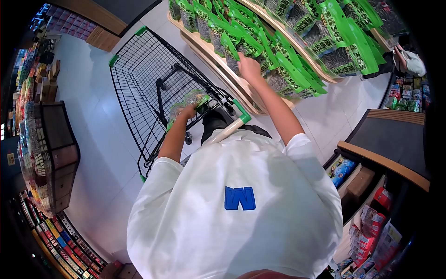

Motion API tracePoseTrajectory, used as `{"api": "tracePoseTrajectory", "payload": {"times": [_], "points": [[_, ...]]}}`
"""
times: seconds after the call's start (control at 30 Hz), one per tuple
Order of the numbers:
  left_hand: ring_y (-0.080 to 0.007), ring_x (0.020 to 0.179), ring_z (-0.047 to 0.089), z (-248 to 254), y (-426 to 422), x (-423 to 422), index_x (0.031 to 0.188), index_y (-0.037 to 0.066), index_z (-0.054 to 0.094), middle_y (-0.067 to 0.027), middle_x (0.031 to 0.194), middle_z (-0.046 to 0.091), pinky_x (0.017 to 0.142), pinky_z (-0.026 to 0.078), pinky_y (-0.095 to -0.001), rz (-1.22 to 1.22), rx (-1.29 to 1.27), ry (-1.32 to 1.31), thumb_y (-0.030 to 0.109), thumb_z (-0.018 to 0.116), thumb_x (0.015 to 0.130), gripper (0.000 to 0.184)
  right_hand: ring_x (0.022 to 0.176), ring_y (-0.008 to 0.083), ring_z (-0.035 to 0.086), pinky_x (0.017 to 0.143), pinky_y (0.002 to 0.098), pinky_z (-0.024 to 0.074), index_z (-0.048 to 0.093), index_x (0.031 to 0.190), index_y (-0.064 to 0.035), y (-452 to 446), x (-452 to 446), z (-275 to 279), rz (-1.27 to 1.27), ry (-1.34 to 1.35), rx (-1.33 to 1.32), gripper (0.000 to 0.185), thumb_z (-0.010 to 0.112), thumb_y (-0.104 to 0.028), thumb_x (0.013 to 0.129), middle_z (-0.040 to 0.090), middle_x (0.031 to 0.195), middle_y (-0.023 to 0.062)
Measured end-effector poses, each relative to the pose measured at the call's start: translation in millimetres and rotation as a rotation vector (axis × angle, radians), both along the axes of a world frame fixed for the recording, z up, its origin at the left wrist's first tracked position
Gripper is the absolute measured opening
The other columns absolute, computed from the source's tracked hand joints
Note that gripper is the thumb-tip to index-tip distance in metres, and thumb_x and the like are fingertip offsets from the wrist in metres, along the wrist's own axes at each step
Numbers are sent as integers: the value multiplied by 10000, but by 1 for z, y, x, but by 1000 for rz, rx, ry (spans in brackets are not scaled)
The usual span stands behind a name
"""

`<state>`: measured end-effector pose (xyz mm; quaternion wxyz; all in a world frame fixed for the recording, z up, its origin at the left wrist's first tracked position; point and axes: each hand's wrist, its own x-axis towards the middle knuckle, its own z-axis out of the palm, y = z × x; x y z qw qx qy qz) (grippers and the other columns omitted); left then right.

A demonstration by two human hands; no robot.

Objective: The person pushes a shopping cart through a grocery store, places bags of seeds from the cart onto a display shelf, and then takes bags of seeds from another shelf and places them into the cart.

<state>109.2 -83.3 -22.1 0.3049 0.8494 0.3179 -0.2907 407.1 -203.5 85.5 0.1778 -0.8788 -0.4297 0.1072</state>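
Note:
My right hand (249,68) reaches to the wooden shelf (204,52) and its fingers are closed at the top edge of a green-topped bag (231,50) standing in the row. Over the black wire shopping cart (139,83), my left hand (188,111) is closed on a clear bag with green edges (195,98). The cart's handle (230,128), pale with green ends, lies close against my body. More green and clear bags of dark contents (341,58) stand on the shelf above.
A dark display stand (62,158) with packaged goods is at the left. At the right are a black-topped counter (388,139) and bins of red packets (364,232). Shelves of colourful boxes (60,242) line the lower left. A cardboard box (102,39) lies beyond the cart.

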Motion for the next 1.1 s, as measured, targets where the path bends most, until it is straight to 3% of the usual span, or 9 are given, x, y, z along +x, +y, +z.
{"api": "tracePoseTrajectory", "payload": {"times": [0.07,0.3,0.5,0.57,0.77,0.83,0.9,0.97,1.1], "points": [[-330,1001,539,-3,0,2,1195,185,509,-208,1075,561,875,406,-363,29,-33,12,79,440,731,480,672,346,590,585,445,464,557,884,-78,7,7,-3,-13,-26,54,137,551,-162,776,592,667,165],[-306,995,542,-35,4,-6,1184,150,522,-182,1086,569,858,407,-325,117,-119,-23,13,410,714,501,658,344,577,555,445,442,573,802,-93,27,14,11,32,-74,133,66,527,-133,777,594,702,153],[-343,1013,526,-40,8,-8,1168,185,533,-188,1083,561,864,417,-394,134,-145,-68,79,432,669,520,676,324,576,567,416,446,575,781,-89,56,-17,137,303,-121,424,63,524,-81,744,596,732,140],[-308,1002,543,-34,7,-4,1148,98,539,-169,1082,576,859,415,-341,119,-87,-28,59,459,724,434,688,317,578,579,405,450,586,798,-93,70,-36,147,386,-99,514,86,523,-74,744,599,748,135],[-286,948,569,-14,27,-10,1137,62,541,-149,1050,595,815,438,-372,169,-216,32,220,500,787,387,684,321,581,596,409,460,598,857,-98,104,-100,77,497,230,619,195,525,-48,682,598,733,126],[-284,872,596,1,31,-18,990,40,625,-198,1011,596,791,443,-361,522,-260,100,232,510,752,327,720,327,587,617,409,464,595,952,-80,103,-119,34,526,260,456,262,505,-30,712,594,774,166],[-276,826,606,-5,36,-30,1049,41,583,-181,987,607,749,457,-383,549,-275,154,241,478,784,348,706,320,599,635,417,482,594,898,-98,98,-143,-8,619,117,196,220,503,-48,704,615,737,114],[-258,878,593,11,36,-37,1107,92,521,-115,985,610,772,441,-420,884,-383,150,310,433,856,344,727,325,604,654,417,488,608,885,-80,85,-159,-38,837,99,-98,220,527,-48,683,615,772,142],[-263,871,594,-5,42,-50,1105,93,490,-111,978,602,786,435,-431,1112,-535,-21,335,333,870,372,745,335,600,659,421,485,616,848,-51,71,-169,-55,943,204,-61,202,547,-27,660,605,775,179]]}}
